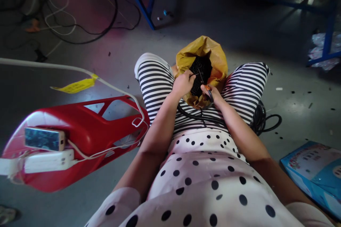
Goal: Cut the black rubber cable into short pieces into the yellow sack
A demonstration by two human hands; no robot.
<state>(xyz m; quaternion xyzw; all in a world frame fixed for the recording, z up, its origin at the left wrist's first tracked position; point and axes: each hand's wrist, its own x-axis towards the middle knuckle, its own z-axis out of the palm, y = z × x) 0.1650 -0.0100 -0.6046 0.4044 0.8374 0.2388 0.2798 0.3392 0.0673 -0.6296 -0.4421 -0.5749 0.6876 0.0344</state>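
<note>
A yellow bag (210, 51) full of small black pieces sits between my knees, which are in striped trousers. My left hand (182, 83) is at the bag's mouth, pinching a thin black strip, apparently a cable tie. My right hand (211, 93) rests at the bag's lower rim, closed on a small orange-handled tool and on a black corrugated hose (198, 116) that runs across my lap. The tool's working end is hidden by my fingers.
A red plastic stool (80, 131) stands at my left, with a phone (44, 139), a white power bank (49, 161) and white cables on it. A coil of black hose (262, 118) lies on the floor at my right, beside a blue box (317, 170). Blue frame legs (141, 1) stand ahead.
</note>
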